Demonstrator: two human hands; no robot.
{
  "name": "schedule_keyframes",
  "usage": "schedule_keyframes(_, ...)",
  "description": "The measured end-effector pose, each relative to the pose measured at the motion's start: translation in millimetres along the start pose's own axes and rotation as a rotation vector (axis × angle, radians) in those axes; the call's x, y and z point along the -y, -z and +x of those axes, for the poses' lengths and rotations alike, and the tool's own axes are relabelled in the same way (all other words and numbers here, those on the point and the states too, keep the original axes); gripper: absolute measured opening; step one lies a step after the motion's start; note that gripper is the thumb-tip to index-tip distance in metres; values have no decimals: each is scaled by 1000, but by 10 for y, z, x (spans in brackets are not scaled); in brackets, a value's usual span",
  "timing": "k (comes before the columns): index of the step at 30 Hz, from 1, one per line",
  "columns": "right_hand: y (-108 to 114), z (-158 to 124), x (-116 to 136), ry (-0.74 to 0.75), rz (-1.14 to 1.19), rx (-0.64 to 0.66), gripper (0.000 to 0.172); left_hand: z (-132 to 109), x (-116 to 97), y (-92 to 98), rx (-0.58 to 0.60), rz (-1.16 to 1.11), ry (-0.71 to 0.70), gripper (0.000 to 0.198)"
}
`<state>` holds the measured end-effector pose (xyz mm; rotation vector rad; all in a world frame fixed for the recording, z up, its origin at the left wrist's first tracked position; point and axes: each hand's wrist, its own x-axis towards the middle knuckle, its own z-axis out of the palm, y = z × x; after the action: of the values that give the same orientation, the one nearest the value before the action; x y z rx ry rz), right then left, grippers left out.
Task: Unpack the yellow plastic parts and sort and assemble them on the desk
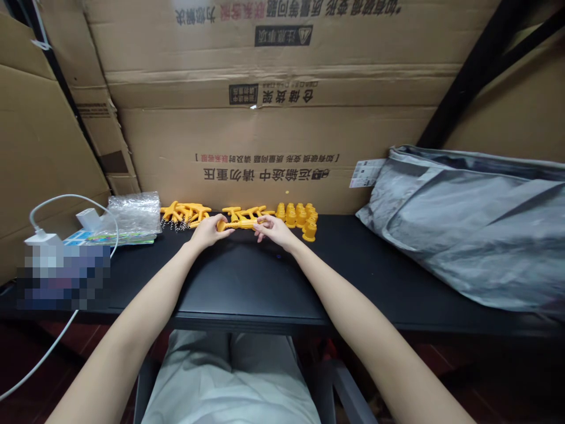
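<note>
My left hand (210, 230) pinches the left end of a yellow plastic corkscrew (245, 224), held level just above the black table. My right hand (274, 229) closes its fingers on the wider right end of that corkscrew. Its metal spiral does not show. Left of my hands lies a pile of yellow T-shaped handles with metal spirals (188, 212). Behind the held piece are more yellow T-shaped pieces (247, 212), partly hidden by my fingers. Several yellow cup-shaped bases (300, 215) stand in a cluster just right of my right hand.
The black table (251, 282) ends against a cardboard wall (273, 135). At left are bubble wrap (135, 218), a white charger (44, 244) with a looping cable, and a blurred-out item (66, 280). A large grey bag (468, 224) takes up the right side.
</note>
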<state>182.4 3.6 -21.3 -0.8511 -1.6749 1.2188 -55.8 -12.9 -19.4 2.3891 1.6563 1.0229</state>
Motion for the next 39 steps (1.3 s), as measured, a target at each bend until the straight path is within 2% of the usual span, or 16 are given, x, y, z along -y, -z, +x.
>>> schedule_keyframes(16, -67, -51, 83, 20, -75, -57, 51, -10, 4, -40, -30, 32, -35, 31)
schedule_keyframes(22, -123, -18, 45, -89, -36, -144, 52, -18, -47, -32, -84, 72, -102, 30)
schedule_keyframes(30, -170, -13, 59, -228, 131, -179, 40, -21, -39, -38, -58, 75, -100, 28)
schedule_keyframes(39, -199, 3, 114, -273, 167, -242, 29, -6, -29, -32, -29, 48, -75, 25)
